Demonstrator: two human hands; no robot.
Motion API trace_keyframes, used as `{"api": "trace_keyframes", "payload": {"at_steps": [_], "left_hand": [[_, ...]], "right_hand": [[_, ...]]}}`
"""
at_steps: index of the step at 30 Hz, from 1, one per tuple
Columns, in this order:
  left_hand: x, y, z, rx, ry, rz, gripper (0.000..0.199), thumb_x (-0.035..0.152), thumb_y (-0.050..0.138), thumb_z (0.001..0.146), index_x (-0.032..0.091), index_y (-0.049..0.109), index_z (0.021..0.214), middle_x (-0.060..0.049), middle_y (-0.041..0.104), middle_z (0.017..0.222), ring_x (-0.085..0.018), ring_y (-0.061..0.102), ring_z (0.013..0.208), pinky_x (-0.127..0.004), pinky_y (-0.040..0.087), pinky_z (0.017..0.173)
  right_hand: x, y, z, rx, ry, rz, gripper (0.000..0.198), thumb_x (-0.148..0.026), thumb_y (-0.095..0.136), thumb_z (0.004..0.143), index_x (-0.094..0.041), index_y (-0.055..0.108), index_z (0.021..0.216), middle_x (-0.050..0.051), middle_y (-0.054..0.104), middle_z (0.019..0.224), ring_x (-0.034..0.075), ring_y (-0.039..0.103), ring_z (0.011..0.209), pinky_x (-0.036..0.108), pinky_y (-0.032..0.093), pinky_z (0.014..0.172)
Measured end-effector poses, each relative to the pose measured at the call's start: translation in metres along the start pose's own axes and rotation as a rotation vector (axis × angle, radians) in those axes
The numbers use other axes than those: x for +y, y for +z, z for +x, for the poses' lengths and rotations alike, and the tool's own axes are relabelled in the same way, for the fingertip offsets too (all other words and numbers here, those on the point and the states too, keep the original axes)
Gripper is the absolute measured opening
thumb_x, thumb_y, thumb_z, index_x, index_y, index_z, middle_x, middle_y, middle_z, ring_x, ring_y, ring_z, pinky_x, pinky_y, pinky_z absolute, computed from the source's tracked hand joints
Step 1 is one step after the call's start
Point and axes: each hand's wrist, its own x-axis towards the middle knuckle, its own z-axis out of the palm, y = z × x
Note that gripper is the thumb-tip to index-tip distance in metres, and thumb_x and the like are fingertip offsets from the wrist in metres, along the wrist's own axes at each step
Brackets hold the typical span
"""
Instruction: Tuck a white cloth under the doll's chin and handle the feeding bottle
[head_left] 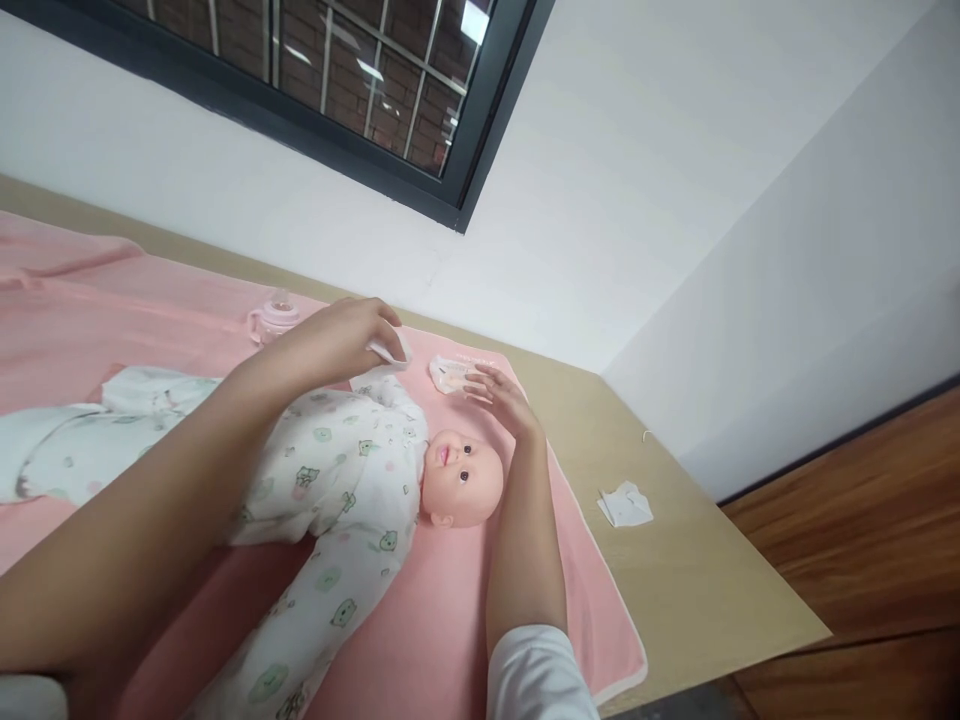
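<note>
A baby doll (463, 485) in a white printed sleepsuit lies on its back on a pink blanket (442, 620), its head toward the right. My left hand (367, 325) reaches across the doll's body, fingers closed on a white tissue (394, 352) above the doll's far arm. Beyond the doll's head my right hand (504, 398) has its fingers apart at the edge of a small white soft packet (448, 374). Whether those fingertips touch the packet I cannot tell. My left forearm hides part of the doll's torso and legs.
A pink baby bottle (276, 316) with a handle stands behind my left forearm. On the wooden table (720, 590) at the right lies a folded white tissue (625, 504). A white wall (555, 250) with a dark-framed window (450, 195) borders the far side.
</note>
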Motion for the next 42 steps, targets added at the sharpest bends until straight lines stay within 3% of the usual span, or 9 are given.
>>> {"api": "trace_keyframes", "payload": {"at_steps": [6, 8, 12, 18, 22, 27, 34, 39, 42], "left_hand": [[-0.001, -0.005, -0.005, 0.054, 0.004, 0.026, 0.029, 0.015, 0.05, 0.072, 0.024, 0.076, 0.083, -0.001, 0.051, 0.143, -0.027, 0.046, 0.127, -0.037, 0.037, 0.105], [0.005, -0.005, -0.006, 0.05, -0.001, 0.031, 0.029, 0.017, 0.051, 0.072, 0.024, 0.076, 0.085, 0.0, 0.049, 0.145, -0.028, 0.045, 0.129, -0.039, 0.035, 0.107], [0.014, -0.006, -0.008, 0.051, 0.01, 0.027, 0.032, 0.022, 0.05, 0.074, 0.025, 0.076, 0.092, 0.001, 0.046, 0.148, -0.028, 0.043, 0.132, -0.042, 0.032, 0.11], [0.011, -0.012, -0.01, 0.054, -0.009, -0.066, 0.035, 0.028, 0.048, 0.075, 0.027, 0.076, 0.095, 0.001, 0.051, 0.143, -0.027, 0.051, 0.126, -0.037, 0.038, 0.105], [0.008, -0.013, -0.009, 0.058, -0.06, -0.076, 0.036, 0.029, 0.047, 0.074, 0.027, 0.076, 0.096, 0.002, 0.055, 0.14, -0.026, 0.055, 0.122, -0.036, 0.037, 0.105], [0.004, -0.003, -0.004, 0.067, 0.002, -0.02, 0.039, 0.033, 0.044, 0.076, 0.031, 0.076, 0.1, 0.001, 0.058, 0.137, -0.027, 0.051, 0.126, -0.043, 0.033, 0.108], [-0.003, -0.001, -0.002, 0.066, 0.003, -0.089, 0.044, 0.05, 0.046, 0.079, 0.024, 0.073, 0.103, -0.004, 0.061, 0.134, -0.029, 0.054, 0.122, -0.041, 0.037, 0.104], [-0.048, -0.019, -0.008, 0.074, -0.303, -0.27, 0.05, 0.057, 0.052, 0.078, 0.028, 0.067, 0.116, -0.001, 0.065, 0.127, -0.026, 0.063, 0.104, -0.034, 0.047, 0.09], [-0.085, -0.024, -0.01, 0.056, -0.513, -0.18, 0.049, 0.052, 0.052, 0.08, 0.023, 0.065, 0.116, -0.004, 0.062, 0.131, -0.026, 0.059, 0.112, -0.035, 0.043, 0.097]], "right_hand": [[-0.089, 0.075, -0.034, -0.154, -0.338, -0.395, 0.053, -0.028, 0.072, 0.079, -0.029, 0.053, 0.128, 0.004, 0.061, 0.128, 0.021, 0.05, 0.13, 0.044, 0.037, 0.114], [-0.098, 0.104, -0.046, -0.204, -0.326, -0.529, 0.062, -0.029, 0.074, 0.077, -0.033, 0.048, 0.134, 0.003, 0.058, 0.131, 0.024, 0.045, 0.134, 0.05, 0.033, 0.114], [-0.094, 0.134, -0.056, -0.089, -0.276, -0.719, 0.07, -0.032, 0.072, 0.078, -0.034, 0.042, 0.14, 0.005, 0.063, 0.116, 0.027, 0.054, 0.121, 0.052, 0.04, 0.106], [-0.101, 0.124, -0.057, -0.019, -0.302, -0.888, 0.047, -0.02, 0.056, 0.087, -0.028, 0.049, 0.133, 0.0, 0.068, 0.086, 0.018, 0.064, 0.09, 0.04, 0.048, 0.092], [-0.11, 0.122, -0.061, -0.056, -0.379, -0.904, 0.016, -0.032, 0.057, 0.09, -0.022, 0.064, 0.101, 0.005, 0.067, 0.109, 0.02, 0.06, 0.112, 0.037, 0.046, 0.097], [-0.104, 0.136, -0.059, -0.25, -0.294, -1.039, 0.021, -0.036, 0.059, 0.09, -0.026, 0.069, 0.106, 0.004, 0.052, 0.142, 0.022, 0.047, 0.133, 0.037, 0.042, 0.104], [-0.104, 0.124, -0.053, -0.128, -0.169, -1.067, 0.024, -0.031, 0.051, 0.092, -0.021, 0.073, 0.098, 0.003, 0.071, 0.111, 0.019, 0.063, 0.106, 0.031, 0.045, 0.09], [-0.107, 0.082, -0.052, 0.095, -0.07, -1.016, 0.036, -0.04, 0.048, 0.09, -0.016, 0.069, 0.075, 0.002, 0.067, 0.073, 0.013, 0.058, 0.068, 0.026, 0.044, 0.066], [-0.099, 0.053, -0.046, 0.296, -0.028, -0.903, 0.025, -0.035, 0.054, 0.085, -0.015, 0.07, 0.081, 0.002, 0.068, 0.075, 0.013, 0.059, 0.069, 0.024, 0.046, 0.064]]}}
